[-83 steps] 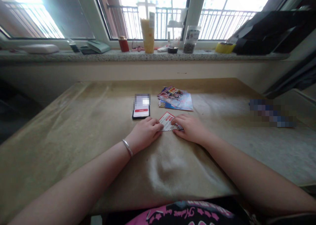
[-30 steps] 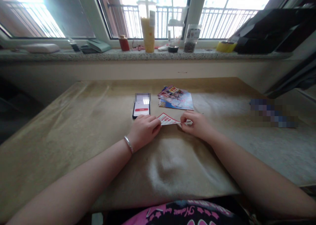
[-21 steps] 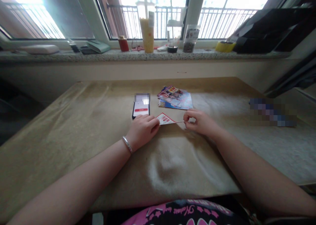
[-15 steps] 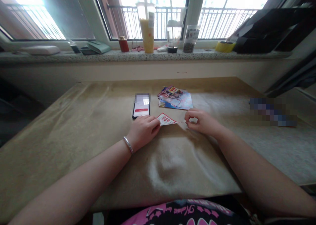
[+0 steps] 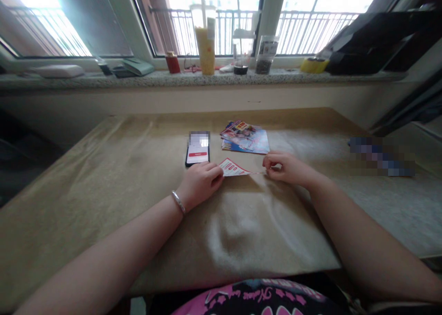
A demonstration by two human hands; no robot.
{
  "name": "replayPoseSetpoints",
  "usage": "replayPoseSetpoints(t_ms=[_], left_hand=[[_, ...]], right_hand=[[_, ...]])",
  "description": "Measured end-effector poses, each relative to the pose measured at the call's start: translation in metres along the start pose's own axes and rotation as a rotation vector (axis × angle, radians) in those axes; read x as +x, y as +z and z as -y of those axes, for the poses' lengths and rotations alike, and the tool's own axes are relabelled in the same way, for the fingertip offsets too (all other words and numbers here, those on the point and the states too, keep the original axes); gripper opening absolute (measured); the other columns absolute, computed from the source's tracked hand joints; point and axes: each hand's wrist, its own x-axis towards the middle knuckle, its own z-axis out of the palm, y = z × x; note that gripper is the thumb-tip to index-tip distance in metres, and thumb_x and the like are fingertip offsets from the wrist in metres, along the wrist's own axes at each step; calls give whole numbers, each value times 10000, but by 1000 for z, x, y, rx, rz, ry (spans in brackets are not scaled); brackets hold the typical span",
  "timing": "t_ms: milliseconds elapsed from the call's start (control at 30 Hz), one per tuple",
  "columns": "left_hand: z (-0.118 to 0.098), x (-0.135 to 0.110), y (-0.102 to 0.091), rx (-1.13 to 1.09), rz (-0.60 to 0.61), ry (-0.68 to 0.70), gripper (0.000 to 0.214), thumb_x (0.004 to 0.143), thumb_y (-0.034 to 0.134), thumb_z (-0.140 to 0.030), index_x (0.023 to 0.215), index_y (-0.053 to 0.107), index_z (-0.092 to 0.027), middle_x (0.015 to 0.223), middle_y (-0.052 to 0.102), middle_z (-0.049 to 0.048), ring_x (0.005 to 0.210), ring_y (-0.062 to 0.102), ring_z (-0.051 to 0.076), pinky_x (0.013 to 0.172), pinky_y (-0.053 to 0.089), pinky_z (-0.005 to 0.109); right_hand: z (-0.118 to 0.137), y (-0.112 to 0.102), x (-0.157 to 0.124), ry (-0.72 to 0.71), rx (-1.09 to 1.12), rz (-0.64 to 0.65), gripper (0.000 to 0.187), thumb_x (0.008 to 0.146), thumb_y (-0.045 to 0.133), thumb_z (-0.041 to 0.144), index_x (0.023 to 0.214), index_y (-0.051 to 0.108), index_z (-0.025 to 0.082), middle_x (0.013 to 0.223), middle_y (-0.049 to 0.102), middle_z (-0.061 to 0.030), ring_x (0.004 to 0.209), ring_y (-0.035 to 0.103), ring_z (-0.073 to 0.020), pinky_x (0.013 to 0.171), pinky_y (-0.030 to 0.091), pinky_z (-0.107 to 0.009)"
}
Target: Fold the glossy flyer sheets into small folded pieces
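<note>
A small white card with red print point(image 5: 234, 168) lies in front of the stack of colourful cards. My left hand point(image 5: 202, 181), with a silver bangle at its wrist, has its fingers closed together over the card's left edge. At the other side, my right hand point(image 5: 283, 167) pinches the end of a thin strip point(image 5: 257, 172) that stretches from the card's right tip. What exactly the fingertips hold there is too small to make out fully. Just beyond my left fingers is a phone point(image 5: 197, 156), its screen lit with a red button.
Several printed cards point(image 5: 247, 140) are piled behind the white card. A blurred blue item point(image 5: 380, 157) rests far right on the brown-covered table point(image 5: 113, 167). On the window sill point(image 5: 172, 78) stand a yellow cup point(image 5: 206, 52), a red bottle point(image 5: 173, 62) and a yellow tape roll point(image 5: 314, 65).
My right hand has shifted slightly to the right, away from the card, still pinching the strip. The left hand stays nearly in place on the card.
</note>
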Motion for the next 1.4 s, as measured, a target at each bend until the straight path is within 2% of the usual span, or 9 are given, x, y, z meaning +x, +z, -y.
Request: replayPoseSetpoints(t_ms=[200,333,400,533,633,767,1100,1267,1400], left_hand=[[-4,3,3,-17,11,18,157,873,496,-233,776,605,-176,769,636,30,692,557,154,620,374,267],[-6,5,3,-10,-14,53,153,867,496,-226,771,605,-176,754,631,25,672,550,150,611,366,269],[-6,5,3,-6,-37,72,156,867,496,-225,765,604,-178,744,628,22,671,548,149,614,363,272],[-6,6,4,20,-75,96,183,879,492,-238,745,601,-177,720,620,20,664,541,147,607,349,279],[-5,6,4,21,-73,98,170,873,508,-242,747,602,-177,723,620,19,667,539,147,610,347,279],[-2,4,3,-8,-43,85,158,874,520,-248,763,609,-179,746,630,14,680,540,148,631,360,274],[15,-2,-7,17,21,85,138,870,544,-247,773,613,-178,771,636,18,716,552,155,668,390,266],[27,-6,-9,83,24,110,144,869,518,-215,756,598,-176,772,632,27,746,562,164,683,399,276],[30,-8,-10,7,-18,57,117,845,516,-199,759,589,-169,781,627,33,744,565,163,690,419,273]], right_hand=[[19,10,4,61,-42,-110,51,748,529,162,760,571,188,794,612,-29,745,559,-151,620,417,-242],[43,25,8,-6,-174,-122,99,843,539,252,821,614,192,826,647,-36,777,565,-161,692,421,-274],[53,33,10,-94,-346,-127,167,803,636,359,844,634,197,864,665,-50,851,555,-204,773,410,-327],[61,42,13,-208,-558,-190,163,872,563,329,795,639,208,871,675,-40,928,529,-222,894,354,-379],[59,42,13,-247,-595,-175,165,884,538,302,793,641,210,851,670,-34,925,523,-211,914,341,-369],[51,35,11,-198,-562,-138,159,865,550,286,762,639,205,814,661,-37,883,530,-204,821,377,-329],[34,16,7,-138,-426,-85,105,816,614,252,728,643,202,794,659,-36,813,542,-183,768,404,-300],[21,8,5,-127,-375,-30,82,806,638,246,738,649,201,788,657,-40,829,554,-190,765,420,-295],[17,6,3,-115,-354,-34,78,807,651,266,763,677,206,820,659,-46,840,555,-193,760,424,-299]])
